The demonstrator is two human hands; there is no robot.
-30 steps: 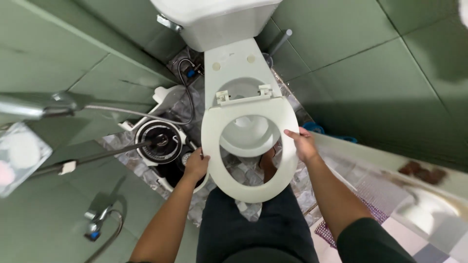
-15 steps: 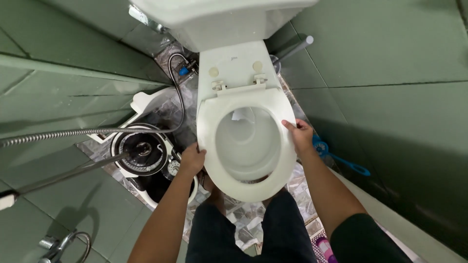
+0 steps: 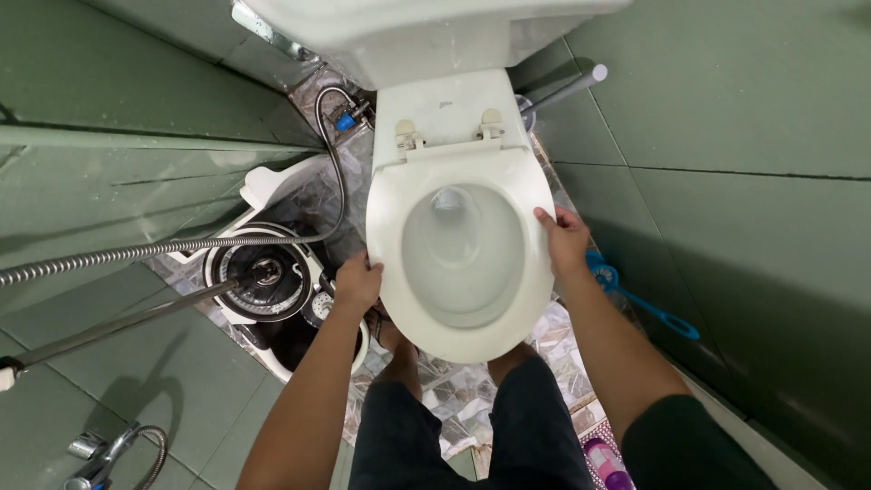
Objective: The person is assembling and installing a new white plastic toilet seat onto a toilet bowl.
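Note:
A white toilet seat ring [image 3: 390,245] lies over the white toilet bowl [image 3: 458,254], its hinges near the two mounting holes at the back. My left hand [image 3: 359,281] grips the seat's left edge. My right hand [image 3: 564,240] grips its right edge. The white cistern [image 3: 426,36] stands behind the bowl at the top of the view. My dark-trousered legs stand in front of the bowl.
A spin mop bucket [image 3: 268,272] with a mop handle sits left of the toilet. A metal spray hose [image 3: 136,249] crosses the left side. A blue brush [image 3: 635,299] lies on the right, a toilet brush handle [image 3: 567,91] behind. Green tiled walls close in on both sides.
The seat has moved back and down onto the bowl, its hinges now at the mounting holes. Both hands kept their grip on its edges.

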